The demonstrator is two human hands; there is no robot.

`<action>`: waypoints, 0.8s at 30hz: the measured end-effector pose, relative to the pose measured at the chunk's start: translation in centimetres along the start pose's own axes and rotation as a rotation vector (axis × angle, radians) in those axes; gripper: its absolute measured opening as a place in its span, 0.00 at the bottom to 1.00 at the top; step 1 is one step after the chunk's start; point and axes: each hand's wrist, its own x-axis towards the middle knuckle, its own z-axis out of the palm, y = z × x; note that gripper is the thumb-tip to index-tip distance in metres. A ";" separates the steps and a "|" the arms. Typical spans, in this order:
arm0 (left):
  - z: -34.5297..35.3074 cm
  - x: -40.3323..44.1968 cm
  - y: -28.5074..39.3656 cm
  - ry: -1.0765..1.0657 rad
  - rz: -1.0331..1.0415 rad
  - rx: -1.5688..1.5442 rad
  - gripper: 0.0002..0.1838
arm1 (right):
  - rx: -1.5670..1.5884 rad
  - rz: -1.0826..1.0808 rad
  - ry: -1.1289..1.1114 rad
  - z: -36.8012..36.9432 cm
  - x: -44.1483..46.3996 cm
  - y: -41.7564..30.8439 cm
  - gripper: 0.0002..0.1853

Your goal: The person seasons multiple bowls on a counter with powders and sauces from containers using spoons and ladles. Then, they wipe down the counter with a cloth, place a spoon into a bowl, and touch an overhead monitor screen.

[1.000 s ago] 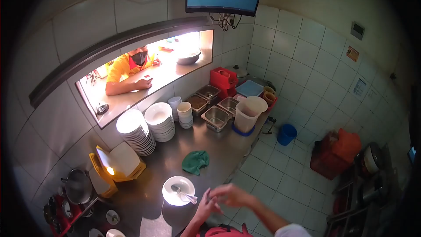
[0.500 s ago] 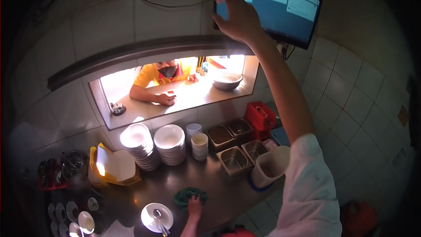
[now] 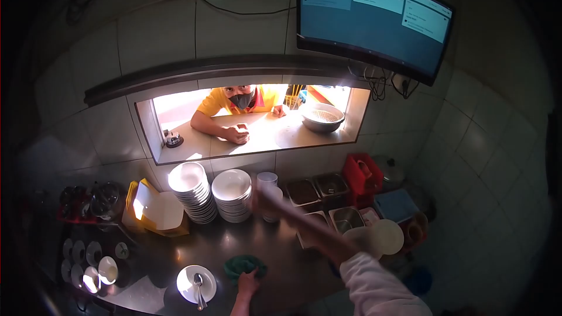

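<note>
My left hand (image 3: 248,281) is closed on the near edge of a crumpled green cloth (image 3: 241,265) on the steel counter. Left of it sits a white plate (image 3: 186,284) with a fork and spoon (image 3: 199,290) resting on it. My right hand (image 3: 266,198) is smeared by motion in front of the stacked cups (image 3: 267,179), close to the stack of white bowls (image 3: 232,186); its fingers cannot be made out. The wall screen (image 3: 374,20) hangs above, showing several panels, the left one dimmed.
A co-worker (image 3: 240,102) in yellow leans on the hatch ledge (image 3: 263,140), near a colander (image 3: 322,118). Stacked plates (image 3: 188,178), a yellow holder (image 3: 161,210), metal trays (image 3: 346,220) and a red bin (image 3: 362,177) line the counter's back. White cups (image 3: 108,270) stand at left.
My right hand has come down from the screen to the cups, and the screen's left panel has dimmed. My left hand stays at the cloth. The view has shifted.
</note>
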 end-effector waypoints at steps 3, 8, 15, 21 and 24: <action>1.2 0.2 -3.8 -0.153 0.098 0.011 0.31 | 0.528 0.234 -0.449 9.7 -12.9 -9.8 0.07; -3.9 -11.2 -7.1 -0.019 0.554 -0.255 0.29 | 0.426 0.637 -0.416 14.7 -24.9 -22.3 0.17; -12.5 -36.2 -29.4 0.108 -0.171 -1.019 0.12 | 0.082 0.681 0.454 7.1 -12.1 -33.1 0.10; -31.8 -47.8 -41.8 0.657 -0.519 -0.836 0.18 | 0.678 0.260 0.391 4.0 10.2 -56.7 0.13; -36.8 -52.0 -49.0 0.878 -0.548 -0.934 0.18 | 0.893 0.005 0.251 7.3 17.0 -68.6 0.12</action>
